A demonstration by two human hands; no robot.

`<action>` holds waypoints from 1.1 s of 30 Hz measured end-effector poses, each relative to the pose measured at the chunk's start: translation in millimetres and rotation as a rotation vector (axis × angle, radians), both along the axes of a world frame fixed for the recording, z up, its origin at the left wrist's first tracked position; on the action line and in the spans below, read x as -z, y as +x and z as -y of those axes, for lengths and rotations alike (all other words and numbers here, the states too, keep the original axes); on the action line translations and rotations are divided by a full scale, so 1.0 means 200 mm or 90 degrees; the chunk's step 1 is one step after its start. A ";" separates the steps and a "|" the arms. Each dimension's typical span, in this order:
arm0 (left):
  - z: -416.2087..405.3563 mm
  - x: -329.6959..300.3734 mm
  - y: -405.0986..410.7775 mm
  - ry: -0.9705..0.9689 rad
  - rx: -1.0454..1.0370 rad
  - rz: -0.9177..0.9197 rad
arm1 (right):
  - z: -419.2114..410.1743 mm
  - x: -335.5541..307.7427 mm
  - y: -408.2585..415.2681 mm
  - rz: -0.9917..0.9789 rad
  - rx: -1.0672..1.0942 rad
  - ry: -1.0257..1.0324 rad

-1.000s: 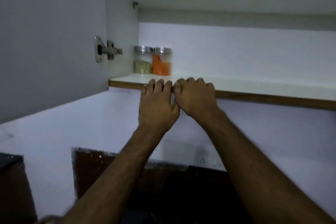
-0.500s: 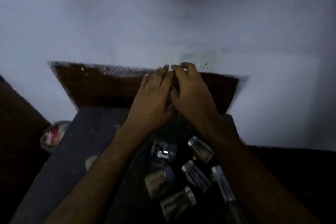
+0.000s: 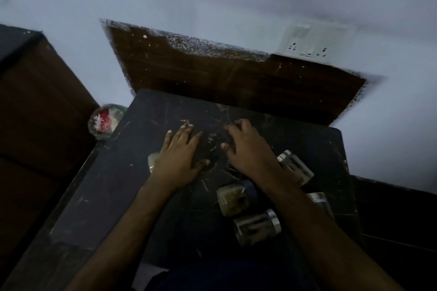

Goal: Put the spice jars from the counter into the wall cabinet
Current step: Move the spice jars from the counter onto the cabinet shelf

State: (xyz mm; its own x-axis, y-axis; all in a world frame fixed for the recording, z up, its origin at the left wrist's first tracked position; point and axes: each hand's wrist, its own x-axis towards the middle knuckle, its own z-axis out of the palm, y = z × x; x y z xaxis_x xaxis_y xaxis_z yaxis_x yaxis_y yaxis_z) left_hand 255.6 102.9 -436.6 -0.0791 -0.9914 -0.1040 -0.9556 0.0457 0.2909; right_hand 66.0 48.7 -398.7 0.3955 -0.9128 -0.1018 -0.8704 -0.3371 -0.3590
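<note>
Several glass spice jars with metal lids stand on the dark counter. One holds pale green spice; a clear jar sits to its right, and a dark-filled jar is nearest me. Another jar is partly hidden behind my right forearm. A pale jar peeks out from under my left hand. My left hand hovers flat with fingers spread and holds nothing. My right hand hovers beside it, fingers loosely bent and empty. The wall cabinet is out of view.
A round glass container with red and white contents sits left of the counter. A brown wooden panel backs the counter, and a white socket plate is on the wall above it. A dark wooden unit stands at the left.
My view swung down from the cabinet shelf to the counter. Both hands came down from the shelf edge, moved apart and now hover over the counter near the jars.
</note>
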 end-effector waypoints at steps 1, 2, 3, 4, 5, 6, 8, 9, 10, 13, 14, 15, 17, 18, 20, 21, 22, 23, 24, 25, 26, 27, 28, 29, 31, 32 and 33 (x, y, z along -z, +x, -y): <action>-0.01 0.01 0.06 0.006 -0.011 0.000 | 0.00 0.01 0.06 -0.004 -0.011 0.012; -0.02 0.03 0.12 0.010 -0.023 0.000 | 0.00 0.03 0.12 -0.011 -0.020 0.026; -0.03 0.05 0.19 0.014 -0.035 -0.002 | 0.00 0.05 0.18 -0.024 -0.027 0.041; -0.05 0.07 0.25 0.017 -0.048 -0.004 | 0.01 0.07 0.24 -0.038 -0.034 0.051; -0.07 0.09 0.31 0.022 -0.061 -0.003 | 0.01 0.10 0.31 -0.053 -0.042 0.059; -0.09 0.11 0.37 0.026 -0.073 0.004 | 0.02 0.14 0.38 -0.065 -0.052 0.068; -0.14 0.16 0.49 0.039 -0.093 0.031 | 0.03 0.22 0.53 -0.081 -0.080 0.088; -0.16 0.19 0.55 0.049 -0.100 0.045 | 0.03 0.26 0.60 -0.087 -0.097 0.095; -0.19 0.21 0.59 0.059 -0.105 0.055 | 0.03 0.30 0.66 -0.096 -0.117 0.095; -0.23 0.24 0.69 0.091 -0.116 0.055 | 0.04 0.43 0.81 -0.145 -0.183 0.086; -0.24 0.25 0.70 0.096 -0.116 0.050 | 0.05 0.46 0.83 -0.164 -0.203 0.095; -0.25 0.26 0.72 0.102 -0.117 0.048 | 0.06 0.49 0.87 -0.184 -0.224 0.106; -0.26 0.27 0.75 0.111 -0.109 0.048 | 0.08 0.55 0.92 -0.238 -0.259 0.128; -0.26 0.28 0.76 0.115 -0.102 0.049 | 0.08 0.58 0.93 -0.266 -0.270 0.139; -0.26 0.28 0.78 0.124 -0.087 0.049 | 0.08 0.63 0.92 -0.293 -0.270 0.151; -0.26 0.28 0.78 0.127 -0.079 0.047 | 0.09 0.65 0.91 -0.290 -0.264 0.149; -0.25 0.28 0.77 0.128 -0.071 0.045 | 0.09 0.66 0.89 -0.284 -0.256 0.147; -0.25 0.28 0.77 0.127 -0.064 0.044 | 0.09 0.67 0.87 -0.280 -0.248 0.148; -0.24 0.28 0.76 0.125 -0.057 0.042 | 0.09 0.67 0.86 -0.274 -0.239 0.158; -0.23 0.28 0.74 0.123 -0.049 0.038 | 0.10 0.66 0.84 -0.263 -0.228 0.164; -0.22 0.28 0.72 0.119 -0.039 0.029 | 0.10 0.65 0.83 -0.248 -0.220 0.163; -0.21 0.28 0.70 0.112 -0.029 0.016 | 0.11 0.63 0.80 -0.232 -0.218 0.152; -0.19 0.28 0.67 0.103 -0.017 -0.001 | 0.12 0.59 0.78 -0.217 -0.224 0.143; -0.17 0.28 0.64 0.096 -0.007 -0.022 | 0.13 0.55 0.76 -0.199 -0.238 0.143; -0.13 0.28 0.58 0.090 0.011 -0.077 | 0.15 0.44 0.71 -0.143 -0.254 0.173; -0.11 0.28 0.54 0.082 0.020 -0.104 | 0.15 0.39 0.67 -0.107 -0.248 0.197; -0.09 0.27 0.51 0.064 0.024 -0.132 | 0.17 0.33 0.63 -0.069 -0.234 0.226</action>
State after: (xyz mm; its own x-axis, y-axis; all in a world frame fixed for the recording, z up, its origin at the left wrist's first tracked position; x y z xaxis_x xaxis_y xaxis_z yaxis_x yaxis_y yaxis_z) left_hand 357.2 121.3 -491.5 -0.1454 -0.9730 -0.1792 -0.8728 0.0409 0.4864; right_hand 192.6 15.6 -464.4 0.6535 -0.6172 -0.4381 -0.7558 -0.5017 -0.4207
